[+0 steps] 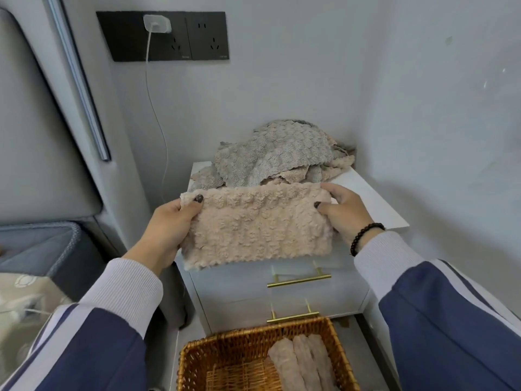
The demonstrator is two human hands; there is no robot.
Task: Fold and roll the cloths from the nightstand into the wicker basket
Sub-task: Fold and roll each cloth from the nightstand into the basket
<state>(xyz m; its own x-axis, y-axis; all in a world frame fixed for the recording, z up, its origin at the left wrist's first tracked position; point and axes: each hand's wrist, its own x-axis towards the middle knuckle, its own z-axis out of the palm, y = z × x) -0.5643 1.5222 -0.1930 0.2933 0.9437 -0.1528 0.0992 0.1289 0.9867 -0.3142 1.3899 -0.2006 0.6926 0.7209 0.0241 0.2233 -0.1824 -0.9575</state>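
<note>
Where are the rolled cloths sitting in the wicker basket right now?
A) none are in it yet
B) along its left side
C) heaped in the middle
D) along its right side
D: the rolled cloths lie side by side against the right part of the wicker basket, leaving its left floor bare.

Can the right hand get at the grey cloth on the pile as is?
Probably not yet: the right hand grips one end of the beige cloth. The grey cloth lies uncovered just behind, so the way is free once that grip lets go.
</note>
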